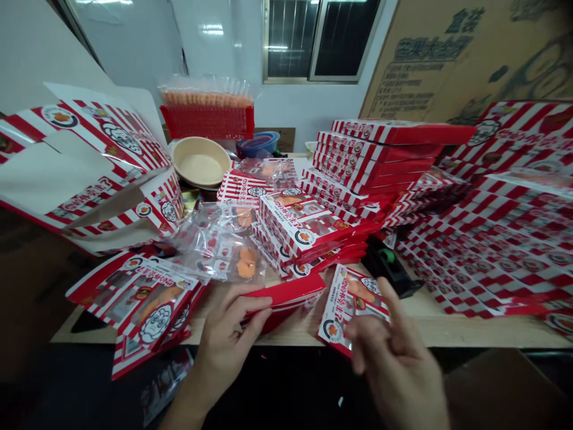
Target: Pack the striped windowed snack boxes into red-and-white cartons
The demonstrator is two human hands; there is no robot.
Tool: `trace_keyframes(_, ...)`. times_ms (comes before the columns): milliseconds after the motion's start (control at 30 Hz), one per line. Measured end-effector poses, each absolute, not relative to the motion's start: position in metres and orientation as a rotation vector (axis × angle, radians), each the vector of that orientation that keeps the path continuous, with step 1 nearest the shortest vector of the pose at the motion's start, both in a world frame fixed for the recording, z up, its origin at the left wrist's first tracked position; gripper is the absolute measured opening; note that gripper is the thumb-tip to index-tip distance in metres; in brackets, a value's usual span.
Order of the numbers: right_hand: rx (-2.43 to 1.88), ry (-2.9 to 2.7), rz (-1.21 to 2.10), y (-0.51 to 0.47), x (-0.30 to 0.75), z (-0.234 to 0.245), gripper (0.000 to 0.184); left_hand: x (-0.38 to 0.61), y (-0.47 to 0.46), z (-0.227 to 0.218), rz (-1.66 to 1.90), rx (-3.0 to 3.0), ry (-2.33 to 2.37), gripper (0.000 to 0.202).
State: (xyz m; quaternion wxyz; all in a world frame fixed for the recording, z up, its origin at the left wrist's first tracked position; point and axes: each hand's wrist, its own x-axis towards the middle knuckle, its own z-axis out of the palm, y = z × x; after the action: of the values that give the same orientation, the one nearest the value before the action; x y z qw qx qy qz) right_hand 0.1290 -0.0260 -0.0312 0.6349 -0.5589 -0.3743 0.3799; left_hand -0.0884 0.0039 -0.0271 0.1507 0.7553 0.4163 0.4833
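My left hand (235, 328) is closed on a small cardboard box (290, 291), thumb and fingers pinching its left end. The box's plain red side faces up, and it stands near the table's front edge. My right hand (400, 364), slightly blurred, is open, with the index finger stretched out and nothing visible in it. Just behind its fingers lies a red-and-white striped window box (335, 307), partly covered by the hand. Beyond both hands, similar packed boxes (298, 224) are stacked.
Flat printed cartons (147, 292) lie at left, beside clear bags (224, 251) with orange pieces. A black tape dispenser (391, 266) stands right of centre. Tall box stacks (496, 239) fill the right. Behind are a beige bowl (201, 160) and a blue basin (264, 143).
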Motion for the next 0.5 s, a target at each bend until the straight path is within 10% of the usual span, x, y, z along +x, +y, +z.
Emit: trace_keyframes(500,-1.089,-0.667,1.141,-0.015,0.036,-0.034,0.088,-0.092,0.012,0.012,0.836,2.541,1.173,0.038)
